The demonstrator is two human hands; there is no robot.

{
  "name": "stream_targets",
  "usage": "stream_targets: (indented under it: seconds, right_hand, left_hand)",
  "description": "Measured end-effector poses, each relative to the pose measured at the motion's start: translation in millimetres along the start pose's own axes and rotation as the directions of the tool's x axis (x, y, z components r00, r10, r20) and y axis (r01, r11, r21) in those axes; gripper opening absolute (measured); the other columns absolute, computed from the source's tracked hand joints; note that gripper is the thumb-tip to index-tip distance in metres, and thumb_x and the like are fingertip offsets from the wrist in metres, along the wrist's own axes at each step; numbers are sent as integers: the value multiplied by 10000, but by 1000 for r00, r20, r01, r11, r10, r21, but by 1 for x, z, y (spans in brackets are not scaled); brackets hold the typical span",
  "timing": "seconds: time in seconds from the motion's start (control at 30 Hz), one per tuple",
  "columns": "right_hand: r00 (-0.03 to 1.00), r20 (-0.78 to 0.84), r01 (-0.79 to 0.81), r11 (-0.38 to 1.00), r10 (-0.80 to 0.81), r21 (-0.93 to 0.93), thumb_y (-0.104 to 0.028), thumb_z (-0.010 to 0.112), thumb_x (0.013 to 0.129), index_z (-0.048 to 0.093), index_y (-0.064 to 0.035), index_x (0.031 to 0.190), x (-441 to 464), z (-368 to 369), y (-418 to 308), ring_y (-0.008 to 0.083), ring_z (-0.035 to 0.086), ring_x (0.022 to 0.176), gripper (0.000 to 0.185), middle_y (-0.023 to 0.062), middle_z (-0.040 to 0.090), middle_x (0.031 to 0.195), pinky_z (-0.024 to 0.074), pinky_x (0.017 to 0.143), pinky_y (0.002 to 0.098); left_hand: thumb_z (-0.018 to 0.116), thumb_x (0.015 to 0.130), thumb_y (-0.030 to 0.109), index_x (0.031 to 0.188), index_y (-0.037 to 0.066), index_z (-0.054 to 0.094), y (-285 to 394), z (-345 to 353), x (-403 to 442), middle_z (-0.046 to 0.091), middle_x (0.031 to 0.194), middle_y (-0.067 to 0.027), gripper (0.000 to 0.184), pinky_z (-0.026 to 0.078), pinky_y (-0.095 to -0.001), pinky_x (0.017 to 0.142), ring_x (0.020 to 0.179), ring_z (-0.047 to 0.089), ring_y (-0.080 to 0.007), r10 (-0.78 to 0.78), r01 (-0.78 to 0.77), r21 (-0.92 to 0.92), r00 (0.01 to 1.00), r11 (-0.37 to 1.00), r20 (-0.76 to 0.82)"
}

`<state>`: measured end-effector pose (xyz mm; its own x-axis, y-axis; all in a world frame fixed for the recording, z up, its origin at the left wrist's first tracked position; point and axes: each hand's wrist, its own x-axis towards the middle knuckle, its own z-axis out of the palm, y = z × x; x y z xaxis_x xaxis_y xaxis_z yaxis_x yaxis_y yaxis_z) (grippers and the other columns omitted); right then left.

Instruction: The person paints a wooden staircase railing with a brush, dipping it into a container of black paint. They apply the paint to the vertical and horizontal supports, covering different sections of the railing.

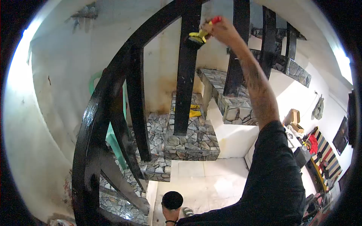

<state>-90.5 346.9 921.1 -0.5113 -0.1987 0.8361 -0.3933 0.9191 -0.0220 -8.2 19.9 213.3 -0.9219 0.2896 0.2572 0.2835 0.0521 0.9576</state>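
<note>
My right hand (220,28) is raised at the top, closed around a paintbrush (204,34) with a yellow and red handle. Its dark bristles touch, or nearly touch, a flat black baluster (187,67) of the stair railing. Low in the view, my left hand (171,214) is wrapped round a round container (172,200) whose inside looks black, probably with dark paint; the fingers are partly hidden beneath it. The curved black handrail (90,116) sweeps down on the left, its lower part glossy and wet-looking.
Stone-patterned steps (192,145) climb behind the balusters, with a yellow cloth-like item (194,111) on one. A pale green plastic chair (115,145) stands behind the railing. At right are a striped seat (328,158), a cardboard box (294,118) and clutter. A sandal (187,211) shows below.
</note>
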Motion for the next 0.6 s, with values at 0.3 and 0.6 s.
stream_targets:
  seconds: [0.3, 0.6]
  right_hand:
    - [964, -218, 38, 889, -153, -457, -120, 649, 854, 645, -21, 791, 98, -43, 24, 161, 583, 627, 118, 61, 612, 668, 447, 533, 327]
    - [859, -44, 264, 515, -510, -815, -210, 652, 861, 648, -53, 1057, -54, 33, 0, 275, 659, 765, 251, 132, 651, 825, 499, 656, 346]
  left_hand:
    - [844, 637, 277, 1278, 12, 504, 5, 5, 6, 627, 1191, -160, 772, 414, -411, 1036, 1160, 565, -310, 10, -16, 73, 997, 997, 80]
    - [801, 711, 294, 1327, 4, 468, 0, 8, 14, 582, 1295, -136, 758, 362, -400, 1089, 1259, 500, -289, 1, 23, -134, 984, 991, 180]
